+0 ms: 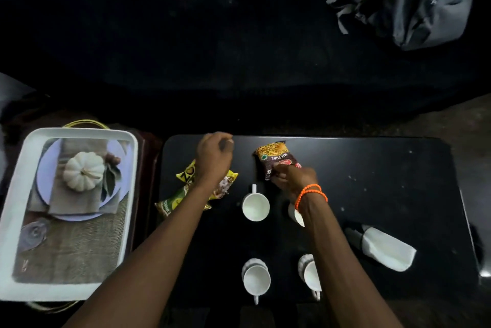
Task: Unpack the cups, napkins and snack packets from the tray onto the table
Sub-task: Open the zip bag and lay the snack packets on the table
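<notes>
On the black table (372, 168) my right hand (292, 177) grips the near end of a dark "Mixture" snack packet (275, 157) lying at the far middle. My left hand (215, 157) hovers loosely curled and holding nothing above a yellow packet (186, 175) and a green packet (172, 201). A white cup (255, 205) stands mid-table, another cup (295, 214) is mostly hidden behind my right wrist, and two more cups (256, 278) (309, 274) sit near the front edge. Folded white napkins (385, 249) lie to the right. The white tray (16, 208) is on the left.
The tray's bottom bears a printed picture of a plate, cloth and white pumpkin (83, 175). A grey bag (414, 1) lies on the dark sofa behind the table. A yellow cord (85, 123) shows behind the tray.
</notes>
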{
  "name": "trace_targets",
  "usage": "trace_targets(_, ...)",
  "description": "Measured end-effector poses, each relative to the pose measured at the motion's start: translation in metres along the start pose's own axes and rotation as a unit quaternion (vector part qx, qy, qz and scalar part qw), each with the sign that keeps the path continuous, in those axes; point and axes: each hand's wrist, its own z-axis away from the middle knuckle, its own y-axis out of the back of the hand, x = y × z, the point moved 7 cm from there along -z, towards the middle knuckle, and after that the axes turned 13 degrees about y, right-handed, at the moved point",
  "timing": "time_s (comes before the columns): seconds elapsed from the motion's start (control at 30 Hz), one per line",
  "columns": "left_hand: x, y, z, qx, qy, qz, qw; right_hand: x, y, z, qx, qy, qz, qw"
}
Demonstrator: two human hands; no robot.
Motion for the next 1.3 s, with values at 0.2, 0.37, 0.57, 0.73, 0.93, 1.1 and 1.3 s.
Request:
trace_targets(0.2,0.038,-0.083,0.004,-0.194,-0.016,-0.145,0.970,-0.057,0.025,-0.016,-0.008,0.230,0.413,0.881)
trace_targets(0.37,0.040,-0.106,0.011,-0.197,-0.051,-0.186,0.961,-0.046,-0.024,-0.033,-0.198,0.321,0.578,0.723)
trace_targets(0.57,0.047,-0.106,0.008,-0.145,-0.118,-0.154,0.970,-0.038,-0.036,-0.036,-0.118,0.404,0.516,0.746)
trace_targets(0.73,0.044,-0.101,0.004,-0.108,-0.212,-0.290,0.927,-0.036,-0.037,-0.029,-0.108,0.430,0.532,0.721)
trace_targets(0.93,0.033,-0.104,0.003,-0.124,-0.213,-0.399,0.883,-0.035,-0.043,-0.020,-0.112,0.419,0.553,0.711)
trace_targets(1.1,0.035,-0.110,0.002,-0.123,-0.211,-0.427,0.871,-0.042,-0.049,-0.022,-0.105,0.390,0.582,0.705)
trace_targets(1.3,0.035,-0.109,-0.003,-0.149,-0.133,-0.377,0.904,-0.049,-0.047,-0.023,-0.125,0.364,0.601,0.700)
